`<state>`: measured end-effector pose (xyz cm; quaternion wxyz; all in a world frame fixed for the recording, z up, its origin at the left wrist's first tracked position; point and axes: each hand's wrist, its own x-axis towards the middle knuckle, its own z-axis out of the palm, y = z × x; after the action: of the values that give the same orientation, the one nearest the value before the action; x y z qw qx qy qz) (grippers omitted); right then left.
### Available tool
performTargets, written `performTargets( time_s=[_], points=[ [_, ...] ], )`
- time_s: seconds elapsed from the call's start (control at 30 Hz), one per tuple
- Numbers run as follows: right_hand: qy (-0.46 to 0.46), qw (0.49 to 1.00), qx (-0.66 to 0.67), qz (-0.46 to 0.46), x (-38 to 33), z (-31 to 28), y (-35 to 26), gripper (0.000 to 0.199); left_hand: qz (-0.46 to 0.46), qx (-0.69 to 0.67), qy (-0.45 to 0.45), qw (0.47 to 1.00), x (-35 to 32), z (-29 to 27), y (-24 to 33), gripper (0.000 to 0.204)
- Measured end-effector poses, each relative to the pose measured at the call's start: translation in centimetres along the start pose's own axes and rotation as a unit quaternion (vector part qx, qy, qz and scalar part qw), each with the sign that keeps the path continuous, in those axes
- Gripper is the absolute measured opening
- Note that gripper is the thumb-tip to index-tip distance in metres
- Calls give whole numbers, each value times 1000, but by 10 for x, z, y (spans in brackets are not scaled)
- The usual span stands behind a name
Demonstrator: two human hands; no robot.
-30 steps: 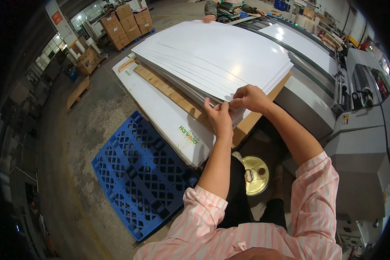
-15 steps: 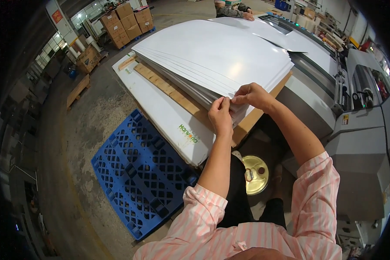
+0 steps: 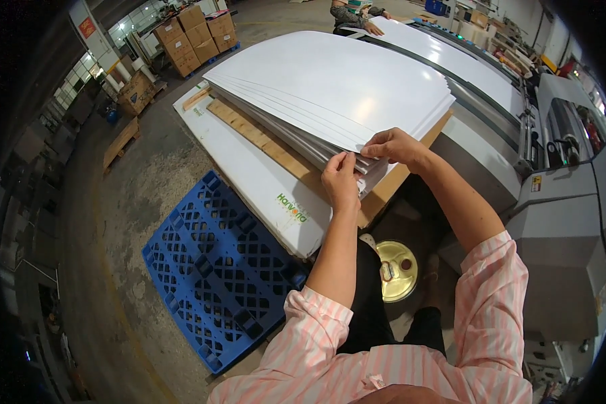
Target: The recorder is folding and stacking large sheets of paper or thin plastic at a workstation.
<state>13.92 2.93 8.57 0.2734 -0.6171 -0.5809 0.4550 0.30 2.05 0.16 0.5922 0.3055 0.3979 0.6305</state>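
Observation:
A stack of large glossy white sheets [image 3: 316, 81] lies in front of me, its edges fanned in steps on the left side. My left hand [image 3: 341, 180] is closed at the near corner, thumb and fingers pinching the edges of the sheets. Just to its right, my right hand [image 3: 393, 148] is closed too, pinching the same corner with the thumb on top. Parts of the sheet edges are hidden behind my fingers. Below the stack, wooden strips [image 3: 259, 138] rest on a white printed board package [image 3: 239, 168].
A blue plastic pallet [image 3: 215, 269] lies on the floor at left. A grey machine [image 3: 552, 229] stands to the right, with a white sheet [image 3: 451, 57] on its bed. Beyond it, a co-worker's hand [image 3: 374, 28] shows. A yellow-lidded drum [image 3: 398, 271] stands by my legs.
At the far side, the co-worker's sheet has shifted right and lies flat on the machine bed; one of their hands has moved left. My hands have shifted only slightly at the corner.

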Motion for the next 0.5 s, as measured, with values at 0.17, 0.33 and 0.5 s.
performTargets(
  time_s=[0.17, 0.33, 0.5],
  points=[
    [-2, 1000, -11, 2, 4, 1, 1, 27, 0, -17, -4, 1000, 1, -1, -2, 19],
    [80, 988, -104, -82, 2, 7, 0, 28, 11, 1, 19, 1000, -4, 6, 0, 18],
    [194, 894, -365, -172, -11, 24, -14, 19, 63, 4, 20, 998, 2, -2, 0, 19]
  ],
)
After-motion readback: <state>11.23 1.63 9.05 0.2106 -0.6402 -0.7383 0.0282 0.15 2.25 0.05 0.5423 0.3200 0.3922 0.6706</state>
